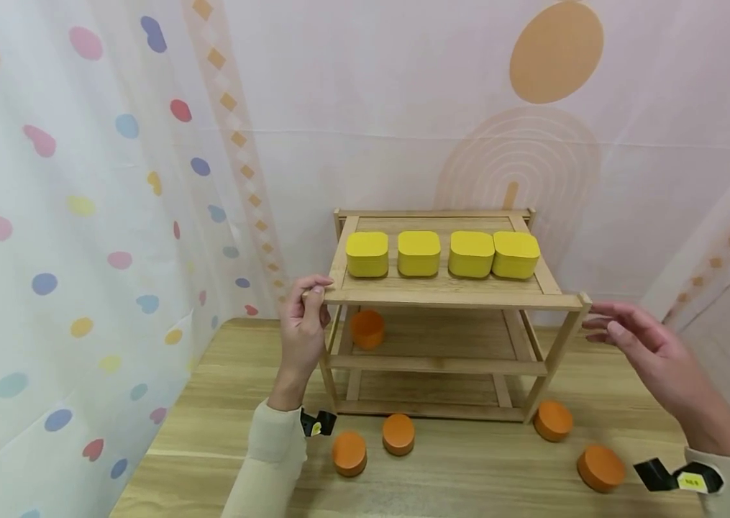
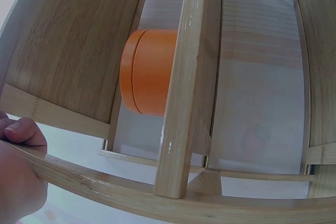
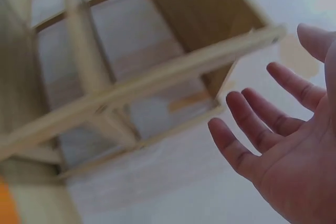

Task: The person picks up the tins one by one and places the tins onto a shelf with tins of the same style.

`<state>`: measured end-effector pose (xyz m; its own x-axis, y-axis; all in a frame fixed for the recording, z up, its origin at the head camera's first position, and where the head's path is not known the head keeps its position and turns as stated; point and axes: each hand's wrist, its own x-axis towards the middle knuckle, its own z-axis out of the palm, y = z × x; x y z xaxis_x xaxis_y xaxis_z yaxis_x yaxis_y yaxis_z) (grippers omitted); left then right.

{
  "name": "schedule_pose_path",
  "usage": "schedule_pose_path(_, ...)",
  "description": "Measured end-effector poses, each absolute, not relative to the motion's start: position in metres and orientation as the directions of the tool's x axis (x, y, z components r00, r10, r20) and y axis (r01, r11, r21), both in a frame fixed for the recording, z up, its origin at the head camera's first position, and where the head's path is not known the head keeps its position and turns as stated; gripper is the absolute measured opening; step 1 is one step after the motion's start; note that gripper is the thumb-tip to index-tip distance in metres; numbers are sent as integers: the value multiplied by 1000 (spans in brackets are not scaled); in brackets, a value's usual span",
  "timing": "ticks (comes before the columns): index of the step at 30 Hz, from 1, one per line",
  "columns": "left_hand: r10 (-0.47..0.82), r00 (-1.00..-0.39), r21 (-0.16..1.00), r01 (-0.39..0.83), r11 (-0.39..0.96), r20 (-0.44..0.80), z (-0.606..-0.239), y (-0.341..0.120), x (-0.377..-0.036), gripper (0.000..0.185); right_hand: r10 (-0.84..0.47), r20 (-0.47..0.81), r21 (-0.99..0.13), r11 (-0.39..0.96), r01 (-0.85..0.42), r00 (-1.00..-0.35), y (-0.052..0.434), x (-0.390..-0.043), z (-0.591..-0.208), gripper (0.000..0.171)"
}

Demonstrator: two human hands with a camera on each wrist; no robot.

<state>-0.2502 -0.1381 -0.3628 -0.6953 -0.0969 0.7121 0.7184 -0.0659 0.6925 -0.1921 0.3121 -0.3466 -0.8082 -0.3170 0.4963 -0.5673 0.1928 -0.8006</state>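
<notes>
Rack [image 1: 449, 298] held at one corner

The rack is set toward the desk's [image 1: 209, 432] back edge, its front-left corner pinched by the left grip [image 1: 303, 324]; the right grip [image 1: 652, 352], fingers extended, is held just off the front-right. Four yellow boxes [image 1: 419, 253] are carried on top, an orange tin [image 1: 367, 329] below; orange discs [image 1: 600, 467] are laid near the front feet.
</notes>
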Motion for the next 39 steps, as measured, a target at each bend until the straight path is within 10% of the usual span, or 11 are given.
schedule_pose_path(9, -105, -695, 693, 719, -58, 712, -364, -140, -248, 25, -307, 300, -776, 472, -418, -903, 336, -175, -396, 33)
schedule_pose_path(23, -101, -708, 705, 706, -66, 699, -362, -138, -249, 24, -267, 45, -867, 468, -170, -963, 368, -153, -469, 34)
schedule_pose_path(31, -97, -711, 711, 702, -40, 697, -363, -138, -249, 25, -510, 70, -982, 118, -151, -857, 386, -147, -498, 37)
schedule_pose_path(39, -94, -707, 707, 706, -42, 701, -362, -139, -248, 24, -732, 113, -952, -273, 136, -672, 397, -149, -516, 50)
